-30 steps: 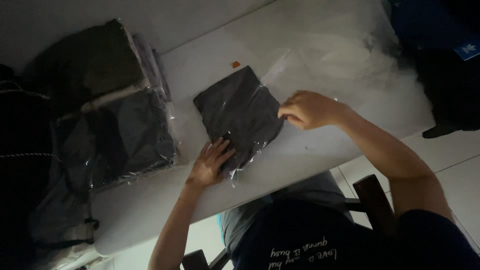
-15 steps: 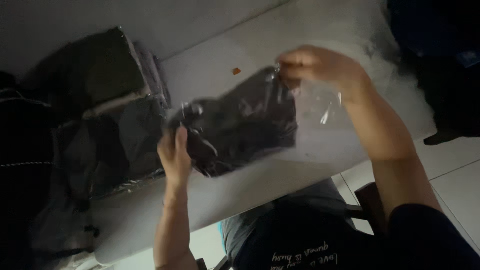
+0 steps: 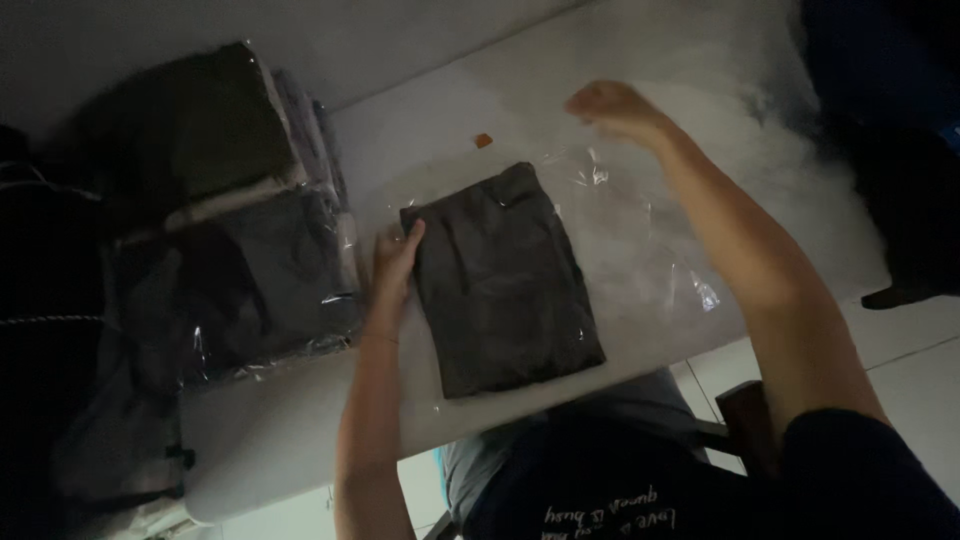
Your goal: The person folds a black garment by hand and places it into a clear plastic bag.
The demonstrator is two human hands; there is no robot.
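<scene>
Since half a second ago, you have set the bagged garment [image 3: 503,282] down flat on the tabletop [image 3: 300,440]; before, you held it lifted between both hands. Your left hand [image 3: 396,266] now rests on the garment's near-left edge, fingers together and flat, pressing rather than gripping. Your right hand [image 3: 612,107] is raised beyond the bag's far corner, well apart from the garment, fingers loosely curled; whether it pinches the clear plastic [image 3: 640,240] you cannot tell. That plastic spreads out under your right forearm. A small orange scrap [image 3: 483,141] lies just beyond the garment. Left of your left hand, a stack of bagged clothes [image 3: 240,260] sits on the tabletop.
</scene>
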